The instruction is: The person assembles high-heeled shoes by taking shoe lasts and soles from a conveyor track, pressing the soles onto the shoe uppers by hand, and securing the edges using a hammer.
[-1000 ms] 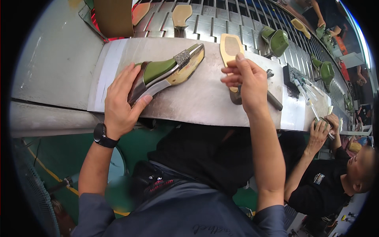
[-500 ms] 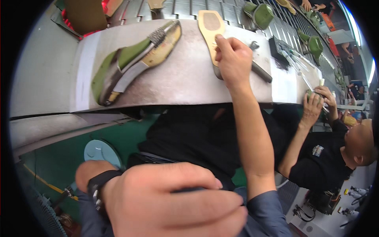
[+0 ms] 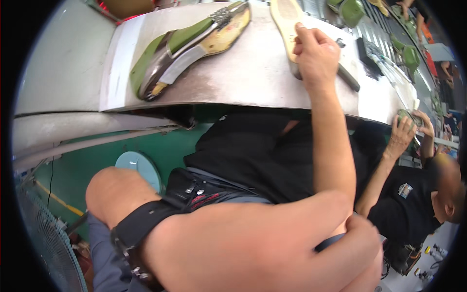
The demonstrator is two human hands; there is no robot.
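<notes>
My left hand (image 3: 272, 238), with a black watch on its wrist, fills the lower foreground, blurred. Its fingers curl around my right arm near the elbow. My right hand (image 3: 318, 56) is over the bench, fingers curled and thumb stretched to the fingertips. It rests against a cream insole (image 3: 284, 17) with a grey heel end below it; anything pinched in the fingers is hidden. Left of that hand, a green shoe upper (image 3: 194, 53) with a brown trim and a cream bottom lies on its side. A dark bar (image 3: 349, 78) lies right of the hand.
On the bench a black box (image 3: 368, 56) stands beside brushes (image 3: 389, 68). Slatted conveyor with green shoe parts (image 3: 351, 12) runs behind. A co-worker's hands (image 3: 403, 134) work at the right. A light blue stool (image 3: 141, 165) and a fan (image 3: 44, 255) stand lower left.
My left hand has moved right and closed on my right arm. My right hand stays at the insole. The view has shifted, so the bench sits higher and further right.
</notes>
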